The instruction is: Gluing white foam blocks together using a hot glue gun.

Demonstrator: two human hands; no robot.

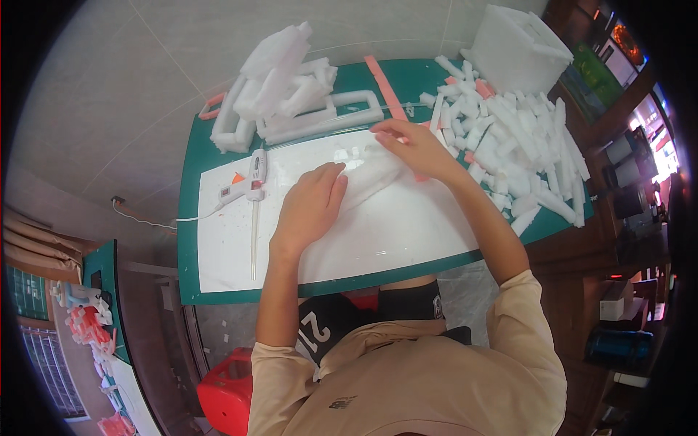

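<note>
A white foam piece (372, 183) lies slantwise between my hands over the white board (392, 240). My left hand (311, 205) is closed at its left end, fingers together and thumb along the near side. Over the far right end curves my right hand (423, 151), its fingers bent around the foam; their tips are partly hidden. Left of my left hand, a white hot glue gun (253, 174) rests on the board, with a long pale glue stick (254, 240) pointing toward me.
White foam frames (283, 102) are stacked at the back left. On the right lies a heap of white foam strips (502, 138), with a big foam box (516, 47) behind it. A pink strip (385, 87) lies at the back. The gun's cable (145, 219) crosses the table's left edge.
</note>
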